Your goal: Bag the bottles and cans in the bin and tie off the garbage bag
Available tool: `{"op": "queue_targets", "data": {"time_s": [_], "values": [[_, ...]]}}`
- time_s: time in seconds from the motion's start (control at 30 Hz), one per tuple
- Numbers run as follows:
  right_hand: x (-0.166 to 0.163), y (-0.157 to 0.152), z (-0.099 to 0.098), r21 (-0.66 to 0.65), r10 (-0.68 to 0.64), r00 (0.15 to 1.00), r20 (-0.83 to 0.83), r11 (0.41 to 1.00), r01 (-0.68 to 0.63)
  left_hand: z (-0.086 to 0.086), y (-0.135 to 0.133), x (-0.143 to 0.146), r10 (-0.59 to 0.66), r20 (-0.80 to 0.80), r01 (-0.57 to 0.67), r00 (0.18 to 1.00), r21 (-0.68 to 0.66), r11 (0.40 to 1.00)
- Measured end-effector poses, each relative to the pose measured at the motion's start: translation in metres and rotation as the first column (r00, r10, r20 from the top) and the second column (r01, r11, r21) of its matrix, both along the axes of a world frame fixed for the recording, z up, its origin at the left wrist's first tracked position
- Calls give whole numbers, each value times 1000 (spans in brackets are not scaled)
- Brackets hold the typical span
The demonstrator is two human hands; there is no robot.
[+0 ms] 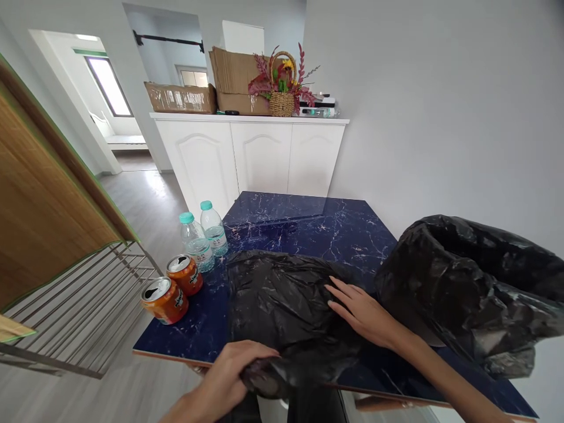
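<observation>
A black plastic bag [282, 299] lies spread across the blue marble table [308, 226]. My left hand [231, 367] is closed on the bag's near edge at the table's front rim. My right hand [359, 311] lies flat on the bag with fingers stretched out, pressing it down. A second, bulging black bag [467, 282] rises at the right of the table, beside my right forearm.
Two orange drink cans [174, 291] and two small water bottles [203, 235] stand at the table's left edge. A metal rack [88, 311] and wooden panel [39, 205] are to the left. A white cabinet [251, 155] with cardboard boxes and a flower basket [282, 88] stands behind.
</observation>
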State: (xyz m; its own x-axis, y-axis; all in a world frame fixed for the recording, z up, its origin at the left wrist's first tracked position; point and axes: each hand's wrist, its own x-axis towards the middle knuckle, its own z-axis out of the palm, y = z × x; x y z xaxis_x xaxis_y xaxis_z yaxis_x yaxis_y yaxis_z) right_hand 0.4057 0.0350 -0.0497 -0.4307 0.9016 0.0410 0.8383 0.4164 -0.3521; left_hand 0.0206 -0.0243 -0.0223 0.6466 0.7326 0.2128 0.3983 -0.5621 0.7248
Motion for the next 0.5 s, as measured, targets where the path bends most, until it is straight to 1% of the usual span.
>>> {"op": "queue_targets", "data": {"time_s": [0.03, 0.07, 0.1, 0.13, 0.17, 0.23, 0.3, 0.33, 0.4, 0.43, 0.47, 0.5], "values": [[6, -11, 8, -47, 48, 999, -27, 998, -49, 7, 0, -11, 120, 33, -118, 992, -63, 991], [11, -23, 14, -77, 85, 995, -47, 993, -89, 15, 0, -20, 239, 45, -232, 970, -125, 965], [16, -34, 19, -92, 108, 992, -59, 989, -113, 23, 1, -28, 344, 44, -332, 938, -173, 927], [19, -44, 21, -95, 115, 991, -63, 988, -121, 31, 3, -35, 420, 43, -403, 907, -204, 892], [20, -52, 22, -83, 107, 992, -65, 990, -113, 38, 8, -40, 469, 44, -449, 882, -218, 866], [19, -60, 18, -41, 74, 994, -81, 996, -77, 53, 23, -44, 510, 32, -495, 860, -195, 847], [13, -59, 10, -6, 18, 992, -128, 1000, -19, 67, 46, -43, 525, -38, -526, 850, -98, 845], [8, -55, 5, 5, -33, 987, -158, 999, 34, 73, 59, -41, 545, -115, -551, 831, -29, 834], [0, -44, -3, -4, -161, 965, -208, 987, 164, 86, 81, -34, 609, -284, -591, 741, 157, 792], [-5, -38, -5, -16, -228, 950, -215, 973, 230, 92, 89, -29, 642, -336, -582, 689, 270, 767], [-10, -35, -7, -12, -289, 935, -207, 956, 293, 97, 94, -22, 668, -350, -550, 657, 385, 742], [-15, -33, -6, 22, -331, 924, -190, 940, 341, 101, 95, -14, 679, -326, -493, 658, 495, 715]]}}
